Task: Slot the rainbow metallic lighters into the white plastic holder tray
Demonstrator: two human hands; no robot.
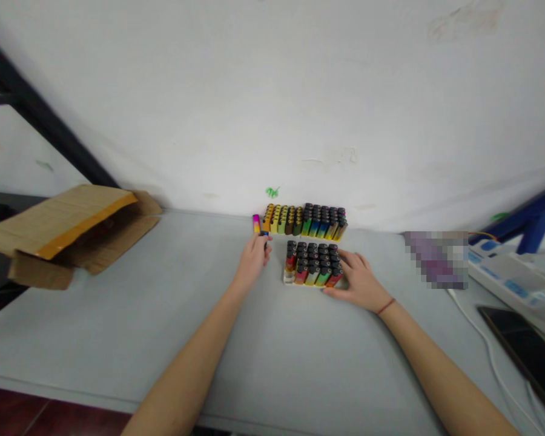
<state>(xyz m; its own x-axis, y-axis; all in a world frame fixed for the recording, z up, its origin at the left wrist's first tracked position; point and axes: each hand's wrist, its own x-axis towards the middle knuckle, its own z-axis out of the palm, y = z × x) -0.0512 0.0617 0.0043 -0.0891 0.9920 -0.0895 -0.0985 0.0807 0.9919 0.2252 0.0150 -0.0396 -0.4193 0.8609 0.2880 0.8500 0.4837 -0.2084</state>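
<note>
So the left hand (253, 257) has a narrow pinch on what looks like a blue-topped lighter (264, 234), while the right hand (360, 280) is spread wide against the right end of the front block of lighters (315, 264), thumb by its near corner. I'd call this step handling one lighter while bracing the block. Next move probably calls for a light, steady grip, since the lone pink-and-yellow lighter (256, 223) stands just beyond that hand and could get knocked. The back group of lighters (324, 221) sits near the worktop's (163, 339) wall-side edge, so not much room there. Loads of open surface toward the front edge and left, up to the cardboard box (84, 209); the right edge is cluttered with a phone (524, 354) and white cable (488, 345).
</note>
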